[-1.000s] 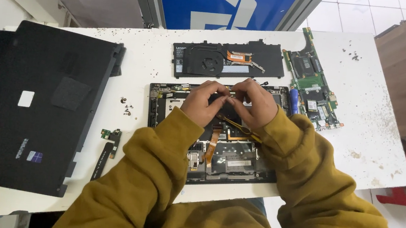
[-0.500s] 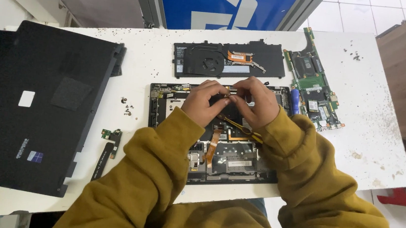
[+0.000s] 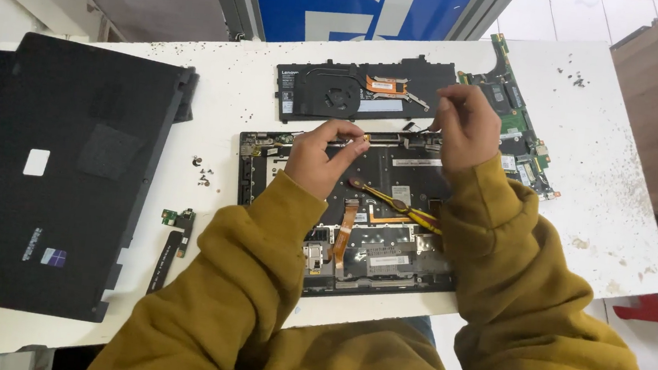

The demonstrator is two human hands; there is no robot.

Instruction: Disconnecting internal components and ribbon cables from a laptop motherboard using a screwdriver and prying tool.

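We see the left hand (image 3: 319, 160) and right hand (image 3: 467, 126), fingers pinched together, holding a thin dark cable (image 3: 398, 135) along the far rim of the open black laptop chassis (image 3: 371, 253) at the white table's (image 3: 601, 195) near edge; a blue sign (image 3: 354, 2) stands beyond the far edge.

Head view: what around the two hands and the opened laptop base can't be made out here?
- Right hand: whatever its fingers pinch is too small to tell.
- Left hand: fingertips curl over the laptop base edge, hiding what they touch.
- Yellow-handled tool: its far end runs under the right sleeve.
- Base's near edge: covered by both sleeves.
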